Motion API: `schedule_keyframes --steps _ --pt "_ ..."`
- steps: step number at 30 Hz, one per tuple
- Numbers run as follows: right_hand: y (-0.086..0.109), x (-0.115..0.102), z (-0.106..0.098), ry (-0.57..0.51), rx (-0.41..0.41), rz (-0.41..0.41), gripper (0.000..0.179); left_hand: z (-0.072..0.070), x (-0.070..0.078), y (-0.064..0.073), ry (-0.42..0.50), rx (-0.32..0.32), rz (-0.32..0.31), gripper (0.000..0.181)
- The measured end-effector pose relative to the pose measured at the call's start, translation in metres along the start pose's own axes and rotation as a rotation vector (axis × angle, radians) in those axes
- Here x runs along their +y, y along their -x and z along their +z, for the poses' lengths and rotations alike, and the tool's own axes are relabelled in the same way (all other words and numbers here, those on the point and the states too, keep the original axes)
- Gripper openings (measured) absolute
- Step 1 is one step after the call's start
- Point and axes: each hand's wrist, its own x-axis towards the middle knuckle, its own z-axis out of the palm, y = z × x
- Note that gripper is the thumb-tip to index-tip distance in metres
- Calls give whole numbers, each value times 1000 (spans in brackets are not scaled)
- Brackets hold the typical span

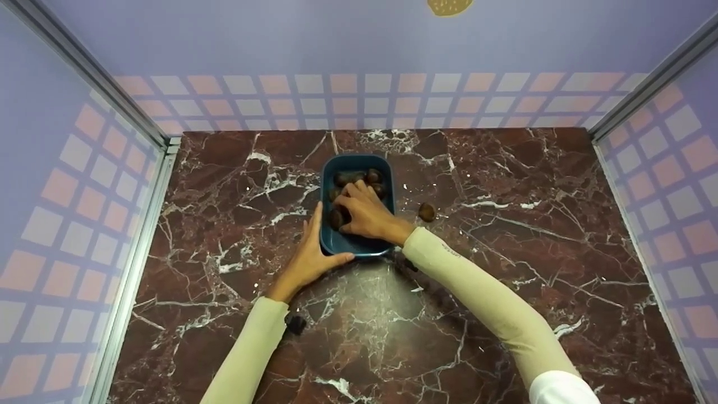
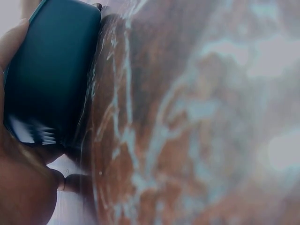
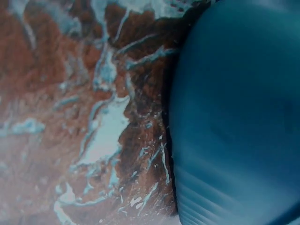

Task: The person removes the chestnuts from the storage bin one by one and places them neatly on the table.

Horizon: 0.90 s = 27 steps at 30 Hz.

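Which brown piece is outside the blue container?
The lone brown piece on the marbled tabletop, right of the blue container; the other visible brown pieces are all inside it.

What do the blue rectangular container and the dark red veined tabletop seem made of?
The blue rectangular container looks like smooth, slightly glossy plastic: even colour, soft highlights; coated metal is possible. The dark red veined tabletop seems polished marble or a printed imitation: irregular pale veins, bright reflections.

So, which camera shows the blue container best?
The head view: it looks into the blue container, past the right hand, at the brown objects inside. The left and right wrist views show only its outside.
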Motion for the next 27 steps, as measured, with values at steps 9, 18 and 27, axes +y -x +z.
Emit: schedule_keyframes --steps 9,18,27 --pt "17 -4 -19 -79 3 2 49 0 1 -1 -6 -11 30 139" --pt "34 2 -38 -104 66 -17 51 0 0 0 8 -7 2 140" --pt "54 13 -47 -139 84 25 51 1 0 1 12 1 -7 141"
